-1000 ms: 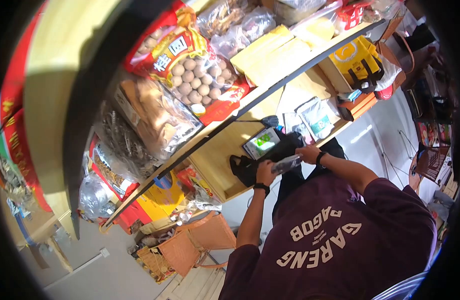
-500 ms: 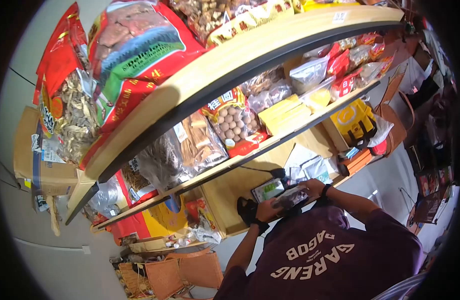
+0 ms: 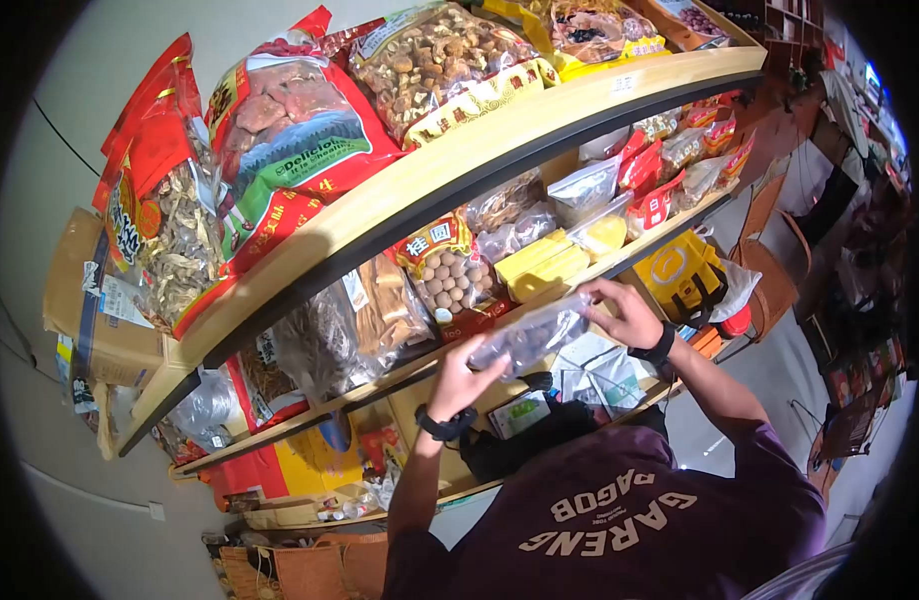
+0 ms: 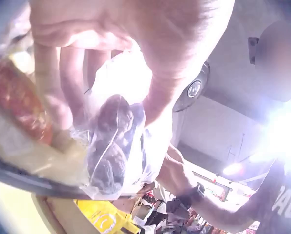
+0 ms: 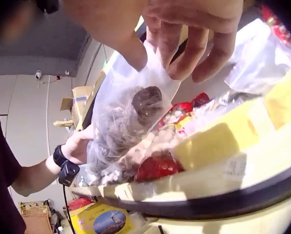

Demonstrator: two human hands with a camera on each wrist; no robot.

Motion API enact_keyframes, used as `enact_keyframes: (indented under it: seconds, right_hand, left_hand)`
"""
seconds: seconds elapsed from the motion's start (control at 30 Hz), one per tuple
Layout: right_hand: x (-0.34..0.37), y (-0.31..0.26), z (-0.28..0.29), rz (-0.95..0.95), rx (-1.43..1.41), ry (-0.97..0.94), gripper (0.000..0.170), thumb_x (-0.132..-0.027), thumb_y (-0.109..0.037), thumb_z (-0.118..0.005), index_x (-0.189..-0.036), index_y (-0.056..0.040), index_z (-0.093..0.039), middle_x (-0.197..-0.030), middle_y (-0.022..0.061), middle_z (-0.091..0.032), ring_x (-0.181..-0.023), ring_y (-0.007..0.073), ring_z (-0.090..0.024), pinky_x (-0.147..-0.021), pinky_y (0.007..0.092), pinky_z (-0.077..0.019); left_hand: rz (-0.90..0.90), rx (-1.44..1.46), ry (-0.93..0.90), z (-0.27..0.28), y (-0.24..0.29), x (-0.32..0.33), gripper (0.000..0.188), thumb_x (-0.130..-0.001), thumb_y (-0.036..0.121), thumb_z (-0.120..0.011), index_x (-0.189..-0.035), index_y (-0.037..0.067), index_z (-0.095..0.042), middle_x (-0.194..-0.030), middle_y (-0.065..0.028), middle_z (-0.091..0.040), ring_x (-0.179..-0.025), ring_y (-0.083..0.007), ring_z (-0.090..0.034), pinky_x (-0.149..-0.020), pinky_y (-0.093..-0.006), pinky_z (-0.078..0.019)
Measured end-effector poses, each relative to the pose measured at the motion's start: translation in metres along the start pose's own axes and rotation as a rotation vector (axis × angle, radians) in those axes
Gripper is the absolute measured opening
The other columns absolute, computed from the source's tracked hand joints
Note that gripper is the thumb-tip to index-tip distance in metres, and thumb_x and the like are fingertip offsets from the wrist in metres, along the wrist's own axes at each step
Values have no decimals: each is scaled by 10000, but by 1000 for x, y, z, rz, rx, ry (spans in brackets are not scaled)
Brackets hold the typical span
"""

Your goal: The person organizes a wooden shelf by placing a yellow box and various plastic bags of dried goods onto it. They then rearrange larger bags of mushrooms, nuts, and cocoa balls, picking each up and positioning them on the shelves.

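Clear bag (image 3: 535, 338) w/ dark lumps (image 5: 148, 102) inside is held btwn both hands, in front of & to lower R of the longan bag (image 3: 458, 282) (landmark for all places here, head view). L hand (image 3: 458, 378) is below the longan bag: thumb on one side of the clear bag, fingers on the other, gripping its L end; L wrist view has those fingers a bit apart, not pressed tog. R hand (image 3: 625, 315) is well R of the longan bag, pinching film at the other end btwn thumb & fingers; R wrist view shows fingers curled, which tips bear the load can't tell. Yellow boxes (image 3: 542, 265) just R of the longan bag, pack of brown sheets (image 3: 385, 300) just L, yellow tote (image 3: 680, 275) farther R, lit-screen device (image 3: 520, 412) below. To hold well, IMO: pinch only film at R end, light & even, so plastic doesn't stretch or split; L hand shld cradle wt from underneath, since lumps prob slide to the low end; keep slight tension btwn hands so middle doesn't sag, & stay off the shelf edge (image 3: 375, 385) in front of the longan bag, film could snag. Whether the clear bag is sealed: can't tell, too much glare
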State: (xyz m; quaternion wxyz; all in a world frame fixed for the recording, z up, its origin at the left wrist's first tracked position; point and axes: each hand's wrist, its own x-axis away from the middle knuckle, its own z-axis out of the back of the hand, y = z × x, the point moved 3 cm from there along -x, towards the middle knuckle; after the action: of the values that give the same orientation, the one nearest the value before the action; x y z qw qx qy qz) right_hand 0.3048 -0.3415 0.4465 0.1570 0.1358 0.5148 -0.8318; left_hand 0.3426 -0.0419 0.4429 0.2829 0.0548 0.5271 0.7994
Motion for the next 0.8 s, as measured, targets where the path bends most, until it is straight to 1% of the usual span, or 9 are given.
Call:
enact_keyframes:
  seconds: [0.27,0.3,0.37,0.43,0.53,0.6,0.63,0.7,0.8]
  right_hand:
    - [-17,1,1,4,-165,303,334,-930,-95,-693,-1239,-39,-579,-1226,91,-646,-1093,197,-622,-915,341,-518]
    - [-9,10,-8,-86,-238,215,336,-920,-98,-702,-1230,-40,-586,-1194,94,-650,-1068,206,-633,-899,335,-519]
    - [6,22,-32,28,-120,132,304,-910,-119,-717,-1189,-67,-606,-1162,85,-651,-1067,208,-638,-863,342,-519]
    - [27,43,-67,-16,-198,-28,281,-913,-139,-714,-1180,-139,-627,-1189,48,-652,-1081,202,-613,-864,345,-507]
    - [61,34,-99,-8,-220,-301,280,-913,-117,-694,-1177,-51,-624,-1169,110,-647,-1097,266,-616,-972,366,-489]
    - [84,35,-114,50,-243,-484,299,-922,-79,-656,-1215,-49,-605,-1167,139,-624,-1138,291,-606,-1000,373,-474]
    - [94,47,-126,109,-321,-583,346,-943,-151,-662,-1264,-45,-587,-1227,170,-612,-1182,327,-588,-1022,391,-462]
    - [123,78,-146,87,-253,-678,409,-966,-235,-660,-1306,-28,-567,-1282,209,-595,-1222,362,-566,-1035,405,-452]
    - [148,76,-139,-80,-265,-715,437,-1002,-302,-633,-1326,-24,-540,-1302,208,-593,-1235,329,-561,-1040,400,-442]
  left_hand:
    - [-152,51,265,65,41,-98,249,-931,112,-711,-1131,-34,-687,-945,-22,-722,-843,-48,-629,-761,-235,-518]
    - [-195,23,296,69,40,-113,246,-930,110,-711,-1126,-37,-688,-945,-22,-723,-845,-49,-631,-762,-237,-519]
    - [-181,-10,327,71,35,-143,258,-922,141,-723,-1094,-48,-693,-969,-74,-742,-867,-104,-663,-797,-278,-530]
    - [-344,-197,484,72,17,-176,295,-916,185,-734,-1096,-46,-690,-982,-107,-747,-877,-167,-689,-828,-317,-534]
    - [-236,-311,374,66,-8,-224,363,-921,291,-709,-1135,-3,-696,-1088,-125,-746,-1018,-262,-697,-917,-369,-522]
    - [-186,-439,274,64,-21,-253,363,-920,288,-711,-1139,-1,-693,-1089,-122,-743,-1019,-257,-694,-916,-366,-521]
    - [-154,-509,207,64,-24,-268,363,-920,287,-712,-1141,0,-692,-1090,-120,-741,-1020,-254,-692,-916,-364,-521]
    - [-73,-651,80,67,-31,-291,363,-920,285,-714,-1144,1,-689,-1091,-117,-738,-1021,-249,-689,-915,-360,-520]
    - [37,-837,-94,64,-34,-317,363,-919,281,-718,-1150,3,-684,-1093,-113,-733,-1023,-242,-685,-913,-355,-518]
